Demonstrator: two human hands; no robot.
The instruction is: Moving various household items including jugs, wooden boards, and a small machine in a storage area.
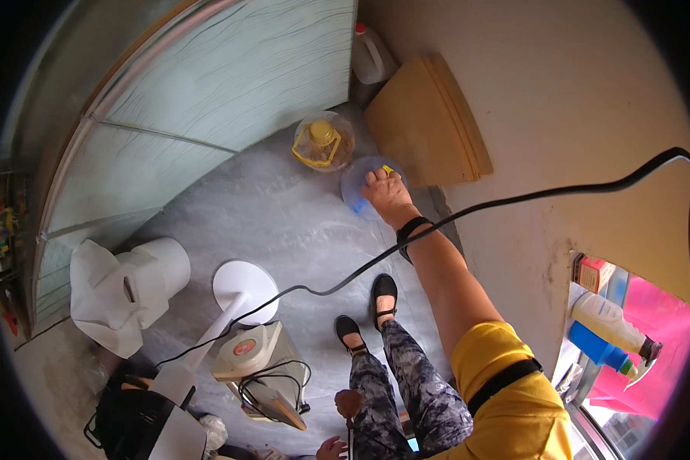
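My right hand reaches down to a translucent bluish plastic jug on the floor, its fingers curled over the yellow handle at the top. The hand hides most of that handle. Just beyond it stands a clear plastic jug with a yellow cap and a yellow handle. My left hand shows only in part at the bottom edge, close to a thin dark stem with a brown rounded piece on top. Whether it touches the stem is unclear.
A black cable crosses the view above the floor. Folded cardboard and a red-capped jug are by the wall. Left are a white paper roll, a white round stand base and a beige appliance. Bottles lie right.
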